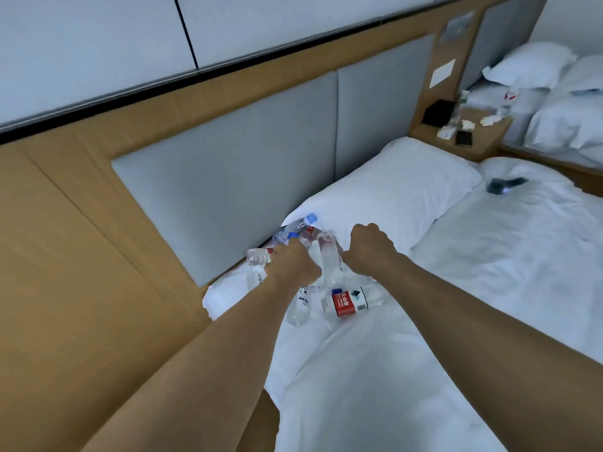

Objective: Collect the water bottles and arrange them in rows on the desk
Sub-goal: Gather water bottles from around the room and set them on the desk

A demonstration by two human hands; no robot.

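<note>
Several clear water bottles lie in a heap on the white bed by the grey headboard. A blue-capped bottle (298, 225) points up toward the pillow. A red-labelled bottle (350, 301) lies on its side nearest me, and another clear bottle (300, 305) lies just left of it. My left hand (293, 262) reaches into the heap with its fingers curled among the bottles. My right hand (370, 247) is curled round the upper part of a clear bottle (329, 259) that slants between my hands. The desk is not in view.
A white pillow (391, 194) lies behind the heap. The wooden wall panel (81, 272) runs along the left. A bedside shelf (470, 132) with small items stands at the back right. A dark object (504, 185) lies on the duvet. A second bed (561, 102) is beyond.
</note>
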